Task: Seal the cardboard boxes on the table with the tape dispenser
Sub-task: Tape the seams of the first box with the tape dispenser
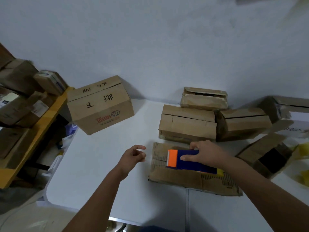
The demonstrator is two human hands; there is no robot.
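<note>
Right hand [206,153] clamped over dispenser [190,160], blade end toward left hand, set on flat box [177,176] underneath, likely to start a strip. Left hand [133,155] loosely curled, holding nothing, just beside box edge, probably ready to steady. Unsealed boxes [187,124] beyond right hand.

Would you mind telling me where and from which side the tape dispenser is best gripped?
Grip the tape dispenser by its long blue body, from above and the right, as the right hand does. That keeps fingers off the orange toothed end pointing left, while it lies flat on the near box.
</note>
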